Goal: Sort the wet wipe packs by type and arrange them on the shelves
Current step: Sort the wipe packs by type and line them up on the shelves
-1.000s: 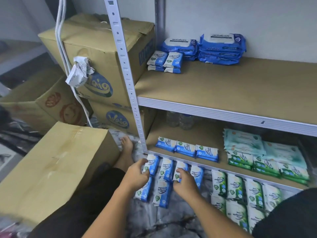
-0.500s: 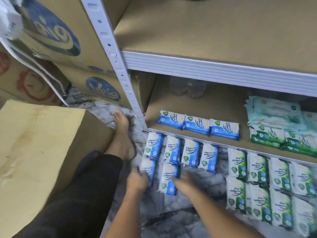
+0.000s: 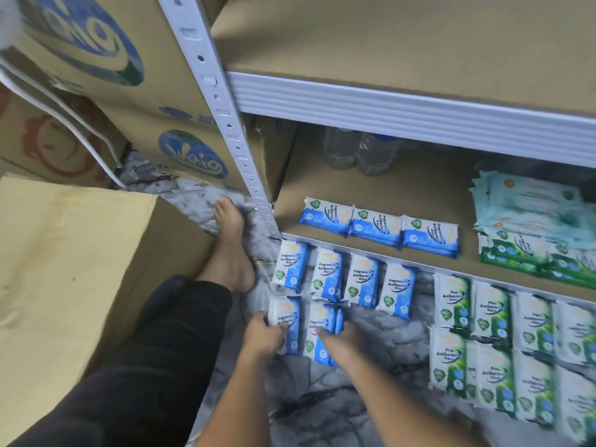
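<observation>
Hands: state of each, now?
Left hand: grips the lower-left blue pack.
Right hand: grips the neighbouring blue pack.

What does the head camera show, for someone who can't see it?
A person's left hand grips one blue wipe pack and the right hand grips the neighbouring blue pack on the floor. Four more blue packs and green packs lie nearby.

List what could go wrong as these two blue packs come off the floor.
1. The left grip holds the left blue pack and the right grip the right blue pack; the glossy wrappers might slip.
2. The row of blue packs lies just beyond; lifting could knock it askew.
3. The green pine packs lie close by, so a dropped pack might land among the wrong type.
</observation>
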`<action>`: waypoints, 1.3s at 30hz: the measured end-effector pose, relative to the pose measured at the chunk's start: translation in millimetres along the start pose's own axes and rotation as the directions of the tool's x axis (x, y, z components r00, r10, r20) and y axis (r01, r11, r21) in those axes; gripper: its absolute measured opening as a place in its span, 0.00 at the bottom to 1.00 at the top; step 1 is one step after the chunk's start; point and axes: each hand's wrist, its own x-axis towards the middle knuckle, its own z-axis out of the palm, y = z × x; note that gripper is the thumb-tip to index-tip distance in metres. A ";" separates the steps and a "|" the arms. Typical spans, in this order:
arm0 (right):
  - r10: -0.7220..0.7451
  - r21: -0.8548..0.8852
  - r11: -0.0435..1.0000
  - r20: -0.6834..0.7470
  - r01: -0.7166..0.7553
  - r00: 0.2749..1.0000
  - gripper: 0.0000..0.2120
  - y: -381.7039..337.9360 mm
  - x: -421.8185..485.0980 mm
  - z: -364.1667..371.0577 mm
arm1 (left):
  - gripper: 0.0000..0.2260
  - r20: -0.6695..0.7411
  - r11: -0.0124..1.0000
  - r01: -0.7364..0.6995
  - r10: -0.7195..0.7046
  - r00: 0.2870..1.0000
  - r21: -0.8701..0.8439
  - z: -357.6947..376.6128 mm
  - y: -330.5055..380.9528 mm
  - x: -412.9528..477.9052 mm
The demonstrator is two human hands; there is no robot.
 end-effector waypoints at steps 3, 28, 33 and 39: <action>-0.061 -0.026 0.998 -0.041 0.060 0.997 0.15 7.1 -17.1 -17.4 | 0.10 0.023 0.999 -0.007 0.008 1.000 -0.038 -3.8 5.0 -15.0; -0.573 0.411 0.638 -0.312 0.652 0.758 0.17 -42.4 -237.5 -246.9 | 0.11 -0.025 0.778 -0.624 0.624 0.781 -0.072 -62.0 207.7 -299.5; -0.613 0.457 0.562 -0.329 0.689 0.718 0.12 -80.0 -257.2 -294.2 | 0.24 -0.057 0.719 -0.670 0.673 0.738 -0.185 -74.2 259.3 -315.9; -0.635 0.468 0.513 -0.358 0.720 0.685 0.13 -130.6 -252.7 -337.1 | 0.18 -0.054 0.694 -0.663 0.678 0.733 -0.281 -71.4 318.0 -314.9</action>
